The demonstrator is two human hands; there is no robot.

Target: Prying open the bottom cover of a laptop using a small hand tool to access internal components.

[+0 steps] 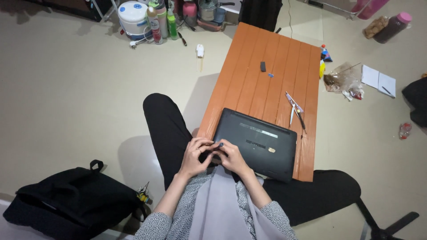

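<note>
Where the head view looks down, a low orange slatted tabletop stands on a pale beige floor, with the person seated cross-legged at its near end. Room: cluttered edges, bare middle.

Count, on the tabletop: one black laptop, one small dark block, one tiny blue bit, one set of slim metal tools lying crossed near the right edge. On the floor: one black bag at lower left, one white rice cooker with several bottles beside it at top, one crumpled clear plastic bag and one open notebook at right, one small bottle further right.

Laptop: closed and turned underside up, matte black, a pale strip label across the upper part, a small light patch near the centre. It lies at the near end of the tabletop, its near edge overhanging toward the lap.

Left hand and right hand meet at the laptop's near-left corner, fingers curled narrow and pinched together on a small dark object (too small to identify). Both hands touch the laptop's edge.
</note>
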